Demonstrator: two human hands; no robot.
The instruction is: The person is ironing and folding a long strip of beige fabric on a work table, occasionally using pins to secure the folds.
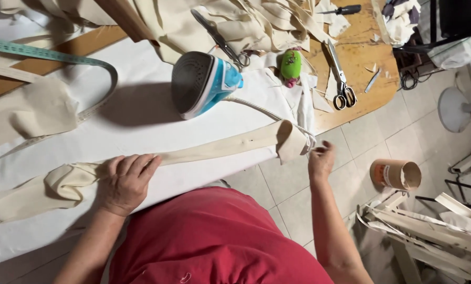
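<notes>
L hand (pixel 126 181) flat on cream fabric strip (pixel 214 149), fingers together, pressing it to white-covered tabletop (pixel 141 126). R hand (pixel 321 159) at strip's folded end by tabletop edge, fingers loosely spread. Blue iron (pixel 204 81) upright just behind strip.
</notes>
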